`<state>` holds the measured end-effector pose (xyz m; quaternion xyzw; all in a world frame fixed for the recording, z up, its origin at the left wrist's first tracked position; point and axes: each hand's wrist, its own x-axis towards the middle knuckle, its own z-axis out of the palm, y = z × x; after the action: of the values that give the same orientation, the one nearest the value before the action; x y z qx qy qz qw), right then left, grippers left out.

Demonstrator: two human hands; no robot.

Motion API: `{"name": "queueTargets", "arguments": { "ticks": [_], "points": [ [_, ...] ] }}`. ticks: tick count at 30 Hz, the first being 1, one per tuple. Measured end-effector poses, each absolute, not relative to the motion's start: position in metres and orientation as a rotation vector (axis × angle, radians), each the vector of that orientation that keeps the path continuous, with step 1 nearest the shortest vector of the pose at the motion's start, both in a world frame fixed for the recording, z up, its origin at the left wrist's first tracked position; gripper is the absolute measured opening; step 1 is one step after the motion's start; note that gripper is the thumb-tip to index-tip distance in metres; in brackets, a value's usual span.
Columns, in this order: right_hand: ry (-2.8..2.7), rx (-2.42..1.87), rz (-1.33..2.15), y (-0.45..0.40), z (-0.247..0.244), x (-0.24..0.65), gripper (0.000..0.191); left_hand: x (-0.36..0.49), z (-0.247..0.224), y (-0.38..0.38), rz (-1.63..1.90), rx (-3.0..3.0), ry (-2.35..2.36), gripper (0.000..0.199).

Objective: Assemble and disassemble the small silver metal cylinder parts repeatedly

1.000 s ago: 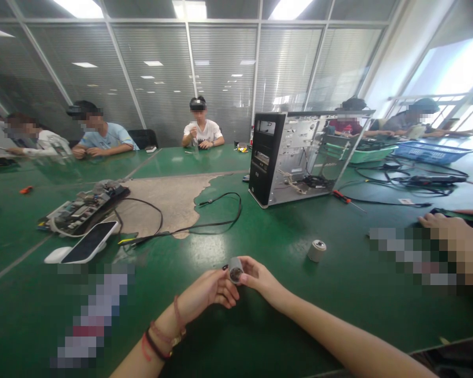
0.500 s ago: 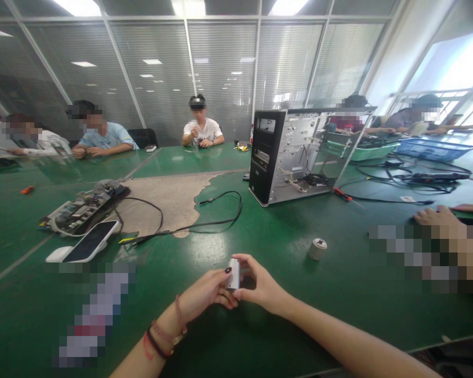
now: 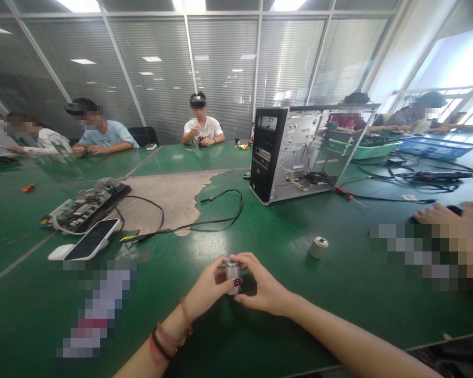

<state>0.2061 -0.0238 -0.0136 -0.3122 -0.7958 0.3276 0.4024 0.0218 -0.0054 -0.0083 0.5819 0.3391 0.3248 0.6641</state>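
A small silvery metal cylinder [image 3: 232, 272] stands upright between my hands, low in the middle of the view. My left hand [image 3: 213, 283] has its fingers round the cylinder's left side, the thumb across its front. From the right, my right hand [image 3: 262, 283] curves round it, with fingertips at its top and thumb near its bottom. A second metal cylinder [image 3: 318, 248] sits on the green table [image 3: 350, 304], to the right of my hands.
Beyond my hands stands an open computer case [image 3: 266, 157]. Cables [image 3: 220, 226], a circuit assembly [image 3: 86, 207] and a white device [image 3: 92, 241] lie at left. Another person's hands [image 3: 441, 218] rest at right. A screwdriver [image 3: 345, 194] lies beside the case.
The cylinder between my hands has turned, its round top now showing. The fingers of my left hand have risen to its upper edge, and its thumb has moved lower on the front.
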Motion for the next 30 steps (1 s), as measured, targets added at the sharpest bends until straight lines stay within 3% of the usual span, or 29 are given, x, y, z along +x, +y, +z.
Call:
{"name": "queueTargets", "arguments": {
  "ticks": [12,30],
  "points": [
    [-2.081,-0.741,0.817,-0.024,-0.011,0.214,0.063,0.021,0.002,-0.008,0.881,1.708,0.895,0.027],
    [-2.003,-0.747,0.767,-0.023,-0.012,0.213,0.055,0.024,0.003,-0.011,0.931,2.001,0.908,0.03]
  ]
}}
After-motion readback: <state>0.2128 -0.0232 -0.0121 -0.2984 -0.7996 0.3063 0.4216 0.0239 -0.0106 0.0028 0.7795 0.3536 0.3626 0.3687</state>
